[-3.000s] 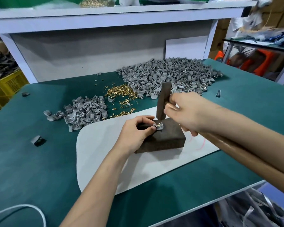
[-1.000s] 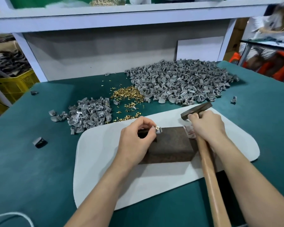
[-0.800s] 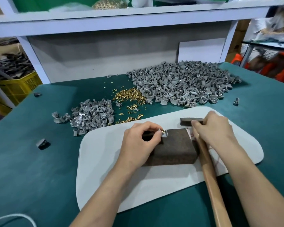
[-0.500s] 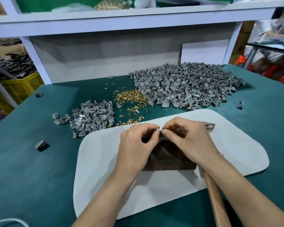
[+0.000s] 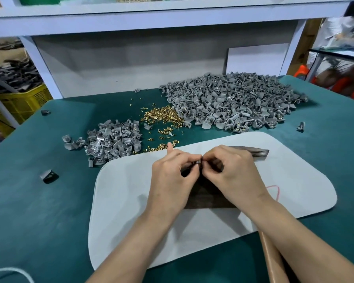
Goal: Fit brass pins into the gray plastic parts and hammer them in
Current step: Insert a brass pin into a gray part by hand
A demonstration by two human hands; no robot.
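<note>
Over a dark brown block point(image 5: 209, 194), the left hand point(image 5: 172, 177) and right hand point(image 5: 234, 174) both have fingers clamped on one small gray plastic part point(image 5: 198, 161).

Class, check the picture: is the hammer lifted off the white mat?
No, the hammer lies on the white mat, its head beyond the right hand.

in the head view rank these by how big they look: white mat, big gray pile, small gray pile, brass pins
1. white mat
2. big gray pile, farther off, so likely understated
3. small gray pile
4. brass pins
</note>
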